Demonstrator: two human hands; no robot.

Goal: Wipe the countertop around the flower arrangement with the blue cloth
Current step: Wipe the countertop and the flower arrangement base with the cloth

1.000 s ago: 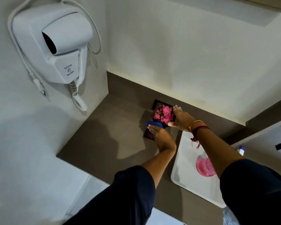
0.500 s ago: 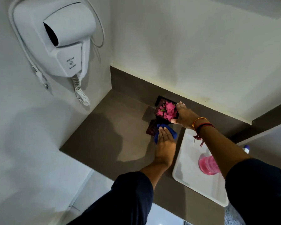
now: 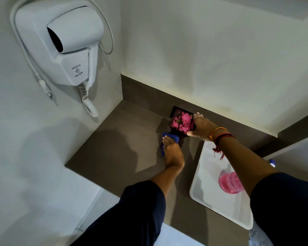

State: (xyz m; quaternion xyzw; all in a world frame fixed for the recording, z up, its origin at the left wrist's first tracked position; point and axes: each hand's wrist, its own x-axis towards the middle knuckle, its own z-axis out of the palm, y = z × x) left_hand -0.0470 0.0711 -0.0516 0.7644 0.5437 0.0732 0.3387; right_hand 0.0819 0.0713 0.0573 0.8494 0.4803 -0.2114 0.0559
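Note:
The flower arrangement (image 3: 183, 121), pink petals in a dark square holder, stands against the back wall of the brown countertop (image 3: 124, 150). My right hand (image 3: 202, 127) grips its right side, thumb at the front corner. Just left of and below the holder lies the blue cloth (image 3: 169, 135), pressed flat onto the counter under my left hand (image 3: 172, 153). Most of the cloth is hidden beneath the palm; only its far edge and left edge show.
A white tray (image 3: 208, 192) holding a pink glass (image 3: 230, 182) lies to the right, under my right forearm. A wall-mounted hair dryer (image 3: 62, 48) with a coiled cord hangs on the left wall. The counter's front edge drops off at lower left.
My left hand with the cloth has slid left along the front of the holder, from in front of it to its left corner. The right hand keeps its hold on the arrangement.

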